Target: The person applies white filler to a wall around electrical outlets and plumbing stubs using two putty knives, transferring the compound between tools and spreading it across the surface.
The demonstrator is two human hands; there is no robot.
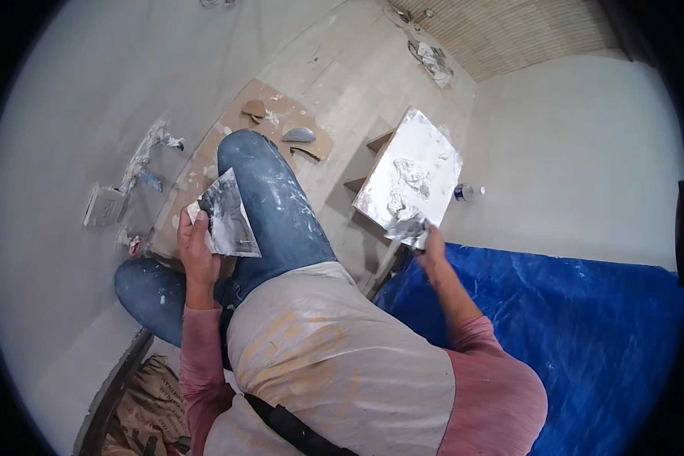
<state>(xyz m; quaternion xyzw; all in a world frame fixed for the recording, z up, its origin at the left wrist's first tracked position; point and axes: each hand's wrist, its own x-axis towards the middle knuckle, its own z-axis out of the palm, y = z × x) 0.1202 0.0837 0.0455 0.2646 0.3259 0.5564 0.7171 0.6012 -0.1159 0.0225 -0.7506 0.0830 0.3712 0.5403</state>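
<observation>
Trowel (407,230) at near edge of white board (415,137)
Left hand (197,242) pinches a smeared metal plate (232,219); right hand (433,249) clasps the trowel.

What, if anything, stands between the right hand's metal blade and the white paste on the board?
Nothing visible does. The metal blade, held in the right hand, is at the near edge of the board, close beside the white paste.

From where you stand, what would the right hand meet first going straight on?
Probably the paste-smeared white board: the blade in the right hand overlaps its near end in view, though depth leaves contact unclear.
</observation>
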